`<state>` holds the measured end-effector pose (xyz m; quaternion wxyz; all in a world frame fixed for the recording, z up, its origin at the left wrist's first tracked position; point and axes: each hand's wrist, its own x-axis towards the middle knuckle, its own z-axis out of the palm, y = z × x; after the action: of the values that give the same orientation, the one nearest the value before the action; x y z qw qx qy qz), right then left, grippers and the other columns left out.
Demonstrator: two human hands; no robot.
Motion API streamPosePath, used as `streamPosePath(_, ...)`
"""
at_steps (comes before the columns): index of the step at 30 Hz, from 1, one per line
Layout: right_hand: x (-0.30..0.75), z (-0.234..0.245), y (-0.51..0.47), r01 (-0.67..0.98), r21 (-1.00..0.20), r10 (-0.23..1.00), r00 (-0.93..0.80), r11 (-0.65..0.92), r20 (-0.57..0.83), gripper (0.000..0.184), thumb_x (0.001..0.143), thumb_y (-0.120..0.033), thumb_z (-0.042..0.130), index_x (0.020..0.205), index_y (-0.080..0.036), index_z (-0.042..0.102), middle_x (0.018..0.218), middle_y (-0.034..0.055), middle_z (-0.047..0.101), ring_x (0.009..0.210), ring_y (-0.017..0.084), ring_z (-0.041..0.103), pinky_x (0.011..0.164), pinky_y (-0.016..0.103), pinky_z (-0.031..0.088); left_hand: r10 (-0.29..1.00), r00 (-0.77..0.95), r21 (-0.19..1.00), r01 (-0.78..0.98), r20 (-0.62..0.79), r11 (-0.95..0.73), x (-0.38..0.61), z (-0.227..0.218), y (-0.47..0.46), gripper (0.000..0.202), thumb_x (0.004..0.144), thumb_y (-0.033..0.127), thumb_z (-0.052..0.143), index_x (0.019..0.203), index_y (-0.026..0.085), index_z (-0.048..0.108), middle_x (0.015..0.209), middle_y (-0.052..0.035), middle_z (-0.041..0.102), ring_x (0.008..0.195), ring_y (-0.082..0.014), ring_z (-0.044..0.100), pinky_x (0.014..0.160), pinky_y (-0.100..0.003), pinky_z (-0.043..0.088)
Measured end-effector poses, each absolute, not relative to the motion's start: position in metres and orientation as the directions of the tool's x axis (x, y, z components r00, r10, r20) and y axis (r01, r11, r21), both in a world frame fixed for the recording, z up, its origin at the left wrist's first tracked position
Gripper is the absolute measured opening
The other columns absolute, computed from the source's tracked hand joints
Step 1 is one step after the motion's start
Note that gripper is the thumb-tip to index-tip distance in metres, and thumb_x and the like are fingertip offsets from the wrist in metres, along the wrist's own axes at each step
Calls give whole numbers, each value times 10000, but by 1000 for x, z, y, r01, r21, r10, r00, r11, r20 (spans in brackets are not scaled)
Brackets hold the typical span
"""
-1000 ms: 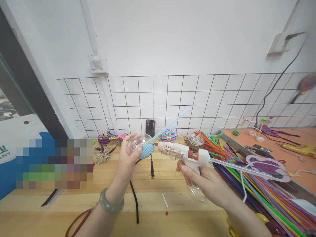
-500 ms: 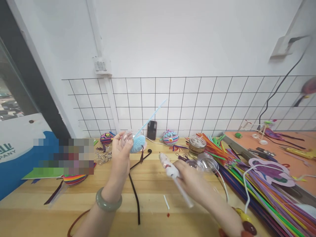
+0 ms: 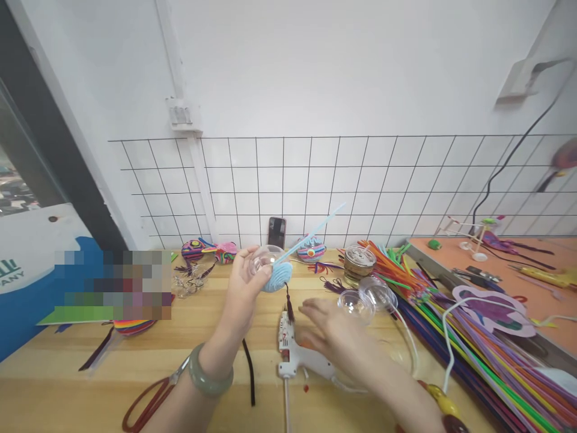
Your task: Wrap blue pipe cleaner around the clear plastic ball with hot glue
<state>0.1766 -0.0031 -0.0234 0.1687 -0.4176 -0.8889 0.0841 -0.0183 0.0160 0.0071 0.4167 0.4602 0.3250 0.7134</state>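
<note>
My left hand (image 3: 247,276) grips a clear plastic half-ball (image 3: 269,257) partly covered by a light blue coil of pipe cleaner (image 3: 278,276). The loose end of the pipe cleaner (image 3: 315,233) sticks out up and to the right. A dark tassel (image 3: 289,304) hangs below the coil. Fingers apart, my right hand (image 3: 333,328) hovers above the white glue gun (image 3: 291,355), which lies on the table with a glue stick (image 3: 287,400) out of its back. Nothing shows in the right hand.
Red-handled scissors (image 3: 151,400) lie by my left forearm. Two clear half-balls (image 3: 376,294) and a lidded jar (image 3: 359,264) stand to the right, beside a big bundle of coloured pipe cleaners (image 3: 478,361). A phone (image 3: 276,233) leans on the wall; a white cord (image 3: 448,343) loops at right.
My right hand has put the glue gun down on the table and let go of it. My left hand has moved right with the half-ball and blue coil.
</note>
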Motion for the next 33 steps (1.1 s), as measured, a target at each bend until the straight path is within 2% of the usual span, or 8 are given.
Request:
streamPosePath(2, 189, -9, -4, 629, -187, 573, -493, 755, 655, 223, 932, -177, 515, 1127, -148, 619, 1139, 143, 658, 1099, 255, 604, 953, 415, 486, 907, -185, 865, -277, 378, -418, -14, 4, 15, 474, 687, 345, 756, 1081, 232, 518, 1121, -72, 628, 1060, -236, 588, 875, -364, 464)
streamPosePath(3, 195, -3, -4, 617, -116, 455, -428, 779, 781, 244, 924, -149, 526, 1153, -163, 608, 1159, 138, 656, 1132, 256, 589, 978, 439, 476, 913, -156, 873, -270, 377, -406, -11, 2, 14, 472, 686, 346, 756, 1078, 232, 519, 1128, -76, 625, 1066, -240, 582, 875, -366, 462)
streamPosePath(5, 204, 5, -3, 638, -8, 309, -363, 770, 879, 327, 905, -97, 542, 1215, -192, 581, 1224, 129, 641, 1240, 277, 526, 1029, 506, 436, 926, -90, 888, -262, 368, -378, -6, 1, 12, 475, 683, 350, 758, 1077, 232, 521, 1138, -81, 617, 1074, -246, 569, 870, -365, 457)
streamPosePath(8, 209, 9, 0, 696, 62, 301, -387, 716, 872, 375, 917, -66, 512, 1260, -208, 561, 1293, 120, 622, 1357, 309, 408, 1076, 615, 343, 942, 16, 909, -270, 334, -318, 0, 1, 7, 488, 687, 357, 757, 1090, 234, 511, 1113, -77, 615, 1047, -242, 560, 842, -355, 454)
streamPosePath(11, 209, 7, 2, 703, 82, 328, -428, 707, 842, 336, 934, -64, 492, 1230, -195, 579, 1201, 103, 680, 1285, 298, 483, 1072, 647, 313, 946, 80, 912, -303, 313, -276, 4, 3, 3, 503, 697, 352, 754, 1106, 234, 486, 1098, -74, 612, 1015, -232, 557, 820, -346, 450)
streamPosePath(15, 208, 6, 3, 643, 97, 270, -448, 759, 853, 282, 930, -42, 495, 1153, -173, 606, 1015, 82, 733, 1032, 243, 607, 990, 577, 400, 955, 90, 907, -349, 282, -235, 5, 5, 2, 517, 692, 336, 760, 1100, 223, 464, 1080, -70, 603, 986, -215, 553, 820, -340, 438)
streamPosePath(21, 207, 3, 4, 604, 106, 236, -458, 790, 857, 289, 919, -33, 498, 1159, -146, 612, 939, 98, 733, 806, 201, 633, 684, 371, 495, 954, 119, 898, -385, 277, -213, 6, 5, 1, 511, 719, 345, 730, 1119, 217, 441, 1072, -87, 620, 976, -227, 556, 819, -360, 423)
streamPosePath(33, 198, 2, -3, 587, 65, 246, -434, 807, 866, 282, 895, -3, 496, 1117, -76, 654, 903, 147, 720, 811, 219, 678, 643, 320, 570, 952, 99, 868, -448, 288, -216, 9, 7, -3, 496, 706, 337, 733, 1097, 215, 454, 1051, -93, 624, 1000, -250, 569, 847, -378, 418)
